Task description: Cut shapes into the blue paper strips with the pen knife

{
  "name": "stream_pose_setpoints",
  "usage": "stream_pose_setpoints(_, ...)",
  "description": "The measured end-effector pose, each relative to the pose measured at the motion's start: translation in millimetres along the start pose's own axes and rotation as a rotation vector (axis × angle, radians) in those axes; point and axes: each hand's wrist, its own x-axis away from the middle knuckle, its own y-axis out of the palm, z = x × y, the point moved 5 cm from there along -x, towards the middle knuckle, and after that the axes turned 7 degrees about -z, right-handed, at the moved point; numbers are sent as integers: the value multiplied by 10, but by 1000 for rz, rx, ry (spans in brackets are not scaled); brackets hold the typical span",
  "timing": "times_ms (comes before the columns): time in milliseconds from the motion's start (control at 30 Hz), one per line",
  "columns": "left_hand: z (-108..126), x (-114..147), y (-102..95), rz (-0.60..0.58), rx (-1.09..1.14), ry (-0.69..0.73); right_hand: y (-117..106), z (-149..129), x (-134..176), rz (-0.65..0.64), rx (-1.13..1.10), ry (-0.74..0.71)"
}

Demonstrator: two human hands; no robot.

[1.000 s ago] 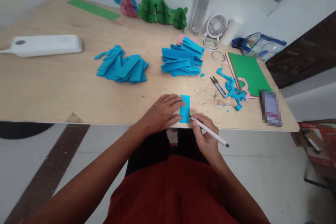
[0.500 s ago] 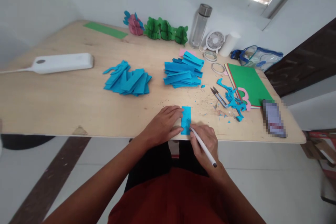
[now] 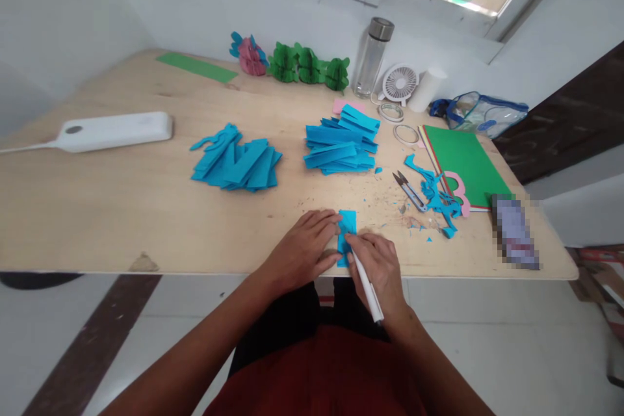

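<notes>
A small blue paper rectangle (image 3: 348, 222) lies upright near the table's front edge, with faint lines on it. My left hand (image 3: 307, 247) rests on the table at its left side, fingers stretched out and thumb apart, the tips pressing on the paper's left edge. In my right hand (image 3: 380, 266) is a white pen (image 3: 366, 286), its back end slanting down toward me. The pen's tip is over or on the lower part of the paper; my fingers partly hide it.
Blue paper strips (image 3: 341, 143) and folded blue pieces (image 3: 244, 162) lie farther back. Right are thread snips (image 3: 409, 190), blue scraps (image 3: 433, 192), green sheets (image 3: 468, 159) and a blurred phone (image 3: 514, 231). Behind stand a bottle (image 3: 373, 58), a small fan (image 3: 400, 83) and green paper shapes (image 3: 308, 65).
The pen has turned steeper, and my right fingers have shifted left onto the paper. My left hand keeps its place on the edge. The whole view has shifted slightly.
</notes>
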Motion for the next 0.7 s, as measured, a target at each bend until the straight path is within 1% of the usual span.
stream_pose_setpoints(167,13,-14,6,-38,-38,-11,14,6,7,9,23,-5)
stream_pose_setpoints(433,9,-20,-35,-82,-64,-22,28,28,15,-6,38,-23)
stream_pose_setpoints(700,-17,-9,-61,-96,-60,-23,19,17,7,-4,26,-19)
